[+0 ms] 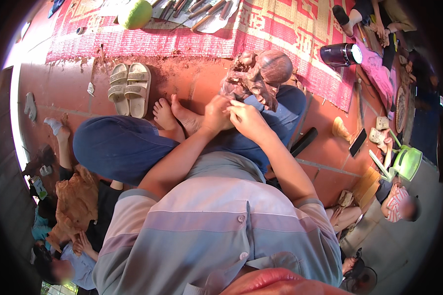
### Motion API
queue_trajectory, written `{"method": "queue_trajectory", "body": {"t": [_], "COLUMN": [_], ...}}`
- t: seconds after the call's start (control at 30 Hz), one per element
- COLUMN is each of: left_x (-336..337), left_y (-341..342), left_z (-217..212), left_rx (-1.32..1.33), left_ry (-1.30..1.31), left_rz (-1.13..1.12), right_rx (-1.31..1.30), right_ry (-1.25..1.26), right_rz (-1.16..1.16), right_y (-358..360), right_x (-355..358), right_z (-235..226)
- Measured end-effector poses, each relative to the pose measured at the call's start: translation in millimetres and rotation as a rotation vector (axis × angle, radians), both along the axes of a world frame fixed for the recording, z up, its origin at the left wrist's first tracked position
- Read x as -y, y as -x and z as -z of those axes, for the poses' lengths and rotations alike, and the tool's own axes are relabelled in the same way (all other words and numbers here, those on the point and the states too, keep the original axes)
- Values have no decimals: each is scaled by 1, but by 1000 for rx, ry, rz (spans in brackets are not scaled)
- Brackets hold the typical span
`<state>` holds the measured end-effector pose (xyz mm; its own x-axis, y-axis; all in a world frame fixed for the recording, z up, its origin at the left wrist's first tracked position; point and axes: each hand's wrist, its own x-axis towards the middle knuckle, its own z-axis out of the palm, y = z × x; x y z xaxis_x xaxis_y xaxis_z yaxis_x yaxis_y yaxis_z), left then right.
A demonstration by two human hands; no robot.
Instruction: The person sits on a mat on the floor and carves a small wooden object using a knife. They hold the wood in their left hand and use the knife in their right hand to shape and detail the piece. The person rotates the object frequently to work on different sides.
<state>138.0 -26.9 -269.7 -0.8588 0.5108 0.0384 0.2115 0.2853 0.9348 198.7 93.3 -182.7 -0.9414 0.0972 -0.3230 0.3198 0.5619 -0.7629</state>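
A reddish-brown wood carving, with a smooth rounded ball and knotted, pierced parts, rests against my bent right leg in blue trousers. At its lower left edge my two hands meet. My left hand is closed, its fingertips tucked against the near side of the carving. Just right of it, my right hand is also closed, thumb and forefinger pinched beside the left fingers. Whatever they pinch is too small or hidden to make out.
Ahead lies a red patterned mat with several carving tools and a green round fruit. Sandals lie left of my feet. Rightward are a black lamp, a mallet-like wooden piece, a phone and a green chair. Other people sit around.
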Motion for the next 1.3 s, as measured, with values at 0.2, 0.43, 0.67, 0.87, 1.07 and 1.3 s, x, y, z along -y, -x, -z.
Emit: {"method": "queue_trajectory", "body": {"t": [0.2,0.43,0.67,0.87,1.07,1.3], "left_x": [1,-1,7,4,3,-4], "left_y": [10,0,-5,13,3,14], "left_z": [0,-6,-8,3,1,-8], "left_rx": [-53,-7,-18,71,-84,-175], "left_ry": [59,-45,35,-64,68,-7], "left_rz": [-83,-61,38,-25,32,40], "right_rx": [-121,-20,-99,-447,-333,-348], "right_ry": [15,-51,-7,-166,11,-60], "right_rz": [21,-22,-28,103,131,97], "right_y": [7,7,-10,3,-1,0], "right_x": [6,3,0,8,-4,2], "right_z": [16,-1,1,38,9,21]}}
